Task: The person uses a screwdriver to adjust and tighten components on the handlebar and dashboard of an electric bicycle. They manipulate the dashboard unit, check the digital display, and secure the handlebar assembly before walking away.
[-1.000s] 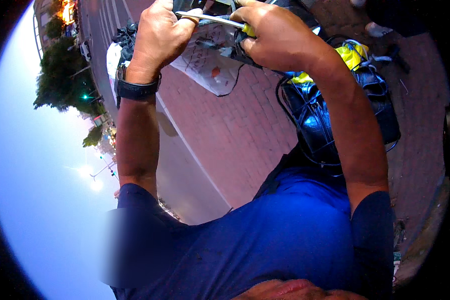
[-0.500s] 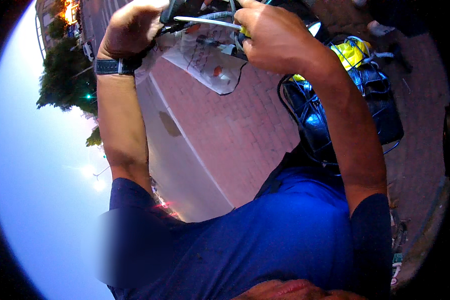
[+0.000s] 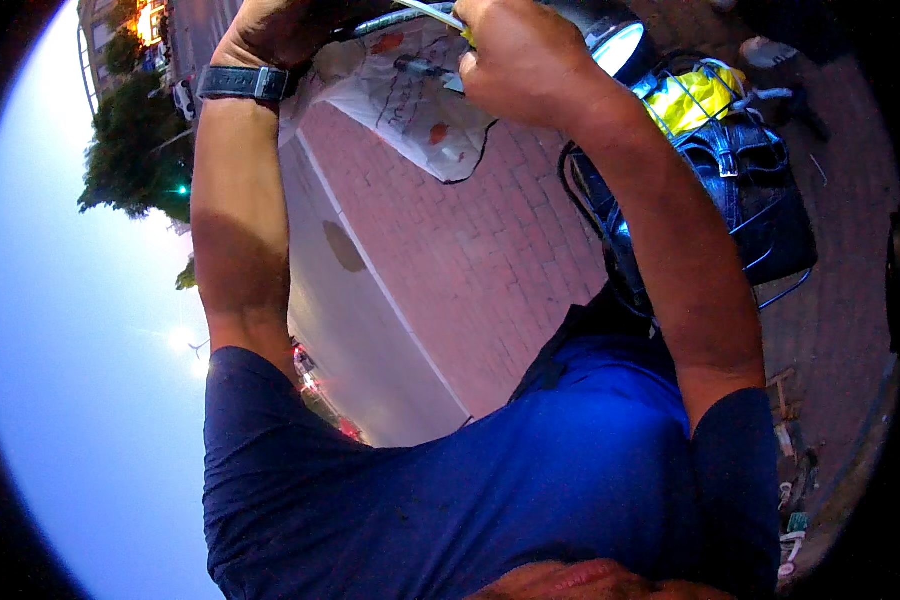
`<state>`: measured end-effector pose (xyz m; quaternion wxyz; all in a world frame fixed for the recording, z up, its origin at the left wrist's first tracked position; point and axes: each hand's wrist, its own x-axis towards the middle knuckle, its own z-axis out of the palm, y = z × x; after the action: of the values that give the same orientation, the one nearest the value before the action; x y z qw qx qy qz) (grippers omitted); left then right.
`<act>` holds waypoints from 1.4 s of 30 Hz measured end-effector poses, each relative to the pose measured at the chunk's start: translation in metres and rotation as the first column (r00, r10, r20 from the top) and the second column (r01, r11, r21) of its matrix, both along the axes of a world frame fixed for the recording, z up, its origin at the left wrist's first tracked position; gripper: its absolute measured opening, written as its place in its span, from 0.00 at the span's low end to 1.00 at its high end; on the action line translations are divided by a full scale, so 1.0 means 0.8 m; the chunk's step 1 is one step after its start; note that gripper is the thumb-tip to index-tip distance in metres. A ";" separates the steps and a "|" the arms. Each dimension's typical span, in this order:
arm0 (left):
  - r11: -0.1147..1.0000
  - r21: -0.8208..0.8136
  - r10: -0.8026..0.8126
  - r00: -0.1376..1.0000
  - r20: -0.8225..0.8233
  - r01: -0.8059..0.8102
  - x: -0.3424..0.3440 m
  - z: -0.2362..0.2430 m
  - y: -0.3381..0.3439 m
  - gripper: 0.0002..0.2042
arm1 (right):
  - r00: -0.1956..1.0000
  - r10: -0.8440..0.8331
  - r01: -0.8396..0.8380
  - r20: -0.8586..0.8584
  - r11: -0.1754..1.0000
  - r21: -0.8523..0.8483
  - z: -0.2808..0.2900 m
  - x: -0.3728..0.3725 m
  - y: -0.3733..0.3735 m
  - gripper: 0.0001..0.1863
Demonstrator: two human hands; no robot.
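Observation:
My right hand [image 3: 526, 62] is at the top of the view, its fingers closed round a thin white strip [image 3: 428, 10] that points up and left. A bit of yellow shows where the strip meets my fingers. My left hand [image 3: 275, 28], with a black watch [image 3: 242, 84] on its wrist, reaches up past the upper edge. Its fingers are in shadow or out of the picture. Between the hands runs a dark curved tube [image 3: 382, 22], partly cut off by the edge. Below it hangs or lies a whitish plastic sheet [image 3: 420, 125] with dark markings.
A round lit lamp [image 3: 620, 48] stands right of my right hand. Beside my right forearm is a dark strapped bag [image 3: 760, 215] with a yellow bag [image 3: 698, 100] on top. Red brick paving [image 3: 450, 260] borders a road [image 3: 360, 330] on the left. Trees [image 3: 135, 150] stand further off.
Both hands have moved up toward the upper edge, my right also slightly left, so less of the white strip shows. More of the lit lamp and the yellow bag is in sight.

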<state>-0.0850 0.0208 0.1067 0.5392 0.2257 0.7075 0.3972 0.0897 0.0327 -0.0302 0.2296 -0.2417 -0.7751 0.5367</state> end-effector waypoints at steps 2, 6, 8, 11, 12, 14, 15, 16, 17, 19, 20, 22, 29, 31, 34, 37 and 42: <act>0.999 -0.048 -0.004 0.997 0.074 0.007 -0.008 0.001 -0.007 0.20 | 0.996 0.033 -0.027 0.087 0.997 -0.071 0.010 0.001 -0.003 0.09; 0.992 -0.114 -0.039 0.997 0.060 0.046 -0.015 -0.001 -0.007 0.19 | 0.970 -0.191 0.204 -0.149 0.976 0.080 -0.019 -0.010 -0.024 0.07; 0.991 -0.113 -0.065 0.997 0.045 0.070 -0.011 0.000 -0.010 0.18 | 0.979 -0.192 0.196 -0.064 0.979 0.062 -0.010 -0.004 -0.026 0.06; 0.994 -0.094 -0.046 0.998 0.052 0.051 -0.016 -0.001 -0.018 0.17 | 0.997 -0.040 0.040 0.072 0.999 0.005 0.026 0.021 -0.016 0.13; 0.995 -0.078 -0.054 0.997 0.061 0.059 -0.015 -0.001 -0.020 0.17 | 0.997 -0.031 0.031 0.071 1.000 0.005 0.030 0.025 -0.017 0.14; 0.993 -0.039 -0.106 0.992 0.070 0.108 -0.029 -0.011 -0.022 0.18 | 0.995 -0.030 0.029 0.096 0.999 0.017 0.018 0.018 -0.022 0.16; 0.990 -0.026 -0.138 0.990 0.034 0.139 -0.017 -0.015 -0.018 0.19 | 0.993 -0.034 0.032 0.116 0.999 0.025 0.010 0.015 -0.025 0.17; 0.985 -0.014 -0.170 0.985 -0.003 0.170 -0.011 -0.019 -0.014 0.19 | 0.991 -0.044 0.039 0.127 0.998 0.040 0.002 0.014 -0.027 0.17; 0.987 -0.004 -0.158 0.987 -0.030 0.158 -0.010 -0.017 -0.017 0.19 | 0.992 -0.041 0.036 0.123 0.998 0.049 0.002 0.014 -0.031 0.16; 0.990 0.019 -0.137 0.988 -0.077 0.139 -0.009 -0.015 -0.022 0.20 | 0.993 -0.026 0.022 0.114 0.999 0.039 0.004 0.018 -0.034 0.15; 0.990 0.007 -0.138 0.987 -0.084 0.139 -0.004 -0.013 -0.023 0.20 | 0.994 -0.014 0.011 0.108 1.000 0.023 0.010 0.023 -0.033 0.13; 0.990 -0.015 -0.138 0.986 -0.092 0.138 0.009 -0.010 -0.024 0.20 | 0.996 -0.038 0.035 0.081 0.999 0.041 0.009 0.027 -0.037 0.13; 0.979 -0.001 -0.205 0.979 -0.014 0.205 -0.005 -0.008 -0.023 0.16 | 0.987 -0.113 0.111 -0.116 0.994 -0.017 -0.010 0.093 -0.054 0.16; 0.979 0.046 -0.195 0.979 -0.056 0.198 -0.010 -0.014 -0.027 0.16 | 0.992 -0.099 0.088 -0.079 0.988 -0.128 -0.003 0.120 -0.055 0.16; 0.975 0.121 -0.180 0.982 -0.049 0.184 -0.005 -0.018 -0.029 0.17 | 0.997 -0.065 0.076 0.044 0.929 -0.362 -0.002 0.153 -0.048 0.14; 0.971 0.191 -0.129 0.987 -0.093 0.145 -0.021 -0.041 -0.029 0.17 | 0.979 -0.058 0.130 0.196 0.918 -0.375 -0.006 0.193 -0.044 0.13; 0.996 -0.030 -0.083 0.986 -0.144 0.080 -0.002 -0.002 -0.037 0.21 | 0.949 0.018 0.129 0.314 0.889 -0.440 -0.008 0.239 -0.054 0.14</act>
<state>-0.0870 -0.0088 0.1053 0.5046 0.2762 0.7399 0.3487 0.2811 -0.0104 -0.0362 0.0578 -0.3921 -0.6467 0.6517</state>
